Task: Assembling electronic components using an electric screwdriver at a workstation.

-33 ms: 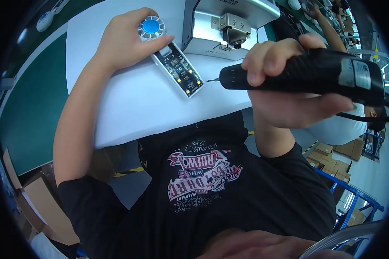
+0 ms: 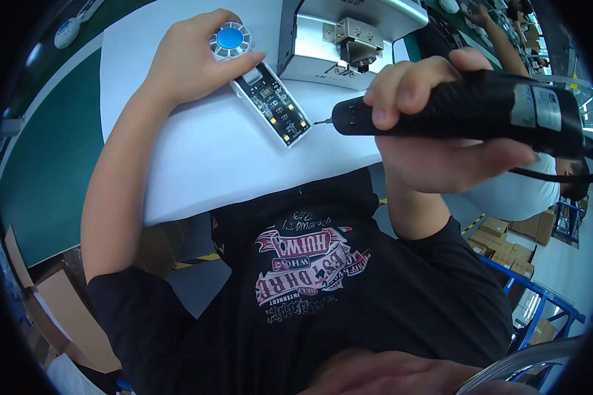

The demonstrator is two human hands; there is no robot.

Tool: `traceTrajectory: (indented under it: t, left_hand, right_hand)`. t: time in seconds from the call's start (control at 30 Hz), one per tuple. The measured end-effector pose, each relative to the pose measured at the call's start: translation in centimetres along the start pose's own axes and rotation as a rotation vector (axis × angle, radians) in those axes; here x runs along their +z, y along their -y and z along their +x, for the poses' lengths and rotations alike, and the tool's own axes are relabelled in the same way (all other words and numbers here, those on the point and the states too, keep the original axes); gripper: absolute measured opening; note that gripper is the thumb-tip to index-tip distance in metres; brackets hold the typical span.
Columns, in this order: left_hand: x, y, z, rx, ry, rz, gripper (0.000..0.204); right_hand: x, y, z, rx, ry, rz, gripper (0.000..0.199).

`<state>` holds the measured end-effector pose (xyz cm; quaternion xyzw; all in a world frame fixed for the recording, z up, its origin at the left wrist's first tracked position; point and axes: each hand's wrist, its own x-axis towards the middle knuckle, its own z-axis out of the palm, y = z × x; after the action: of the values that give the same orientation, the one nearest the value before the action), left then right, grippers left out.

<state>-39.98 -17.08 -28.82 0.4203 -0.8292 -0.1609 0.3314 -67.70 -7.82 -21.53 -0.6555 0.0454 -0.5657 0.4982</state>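
Grey metal fixture [image 2: 349, 46], white mat [image 2: 224, 164], green table [image 2: 46, 151], cardboard boxes [image 2: 514, 253]

Nothing visible has shifted between the two pictures. The left hand [image 2: 191, 66] grips the round blue-centred far-left end of the white device [image 2: 273, 102] at the same spot. The right hand [image 2: 441, 151] clasps the black electric screwdriver [image 2: 468, 105] at the same tilt. Its bit tip hangs just as near the device's right end.

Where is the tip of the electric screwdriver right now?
In the head view, the electric screwdriver is in the right hand, right of centre; its tip hangs just right of the open white device that the left hand steadies on the white mat.
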Motion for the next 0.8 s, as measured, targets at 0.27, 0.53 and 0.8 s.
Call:
traceTrajectory:
  t: [0.27,0.53,0.8]
  left_hand:
    - [0.3,0.0,-0.4,-0.054,0.049,0.001,0.055]
    - [0.1,0.5,0.1,0.050,-0.036,0.019,0.060]
    - [-0.5,-0.5,-0.2,-0.060,0.056,-0.016,0.053]
  right_hand:
    - [0.1,-2.2,-1.3,0.043,-0.067,0.027,0.104]
    - [-0.5,-1.9,0.4,0.034,0.061,0.071,0.100]
    - [-3.7,0.9,4.3,-0.280,0.000,-0.399,0.097]
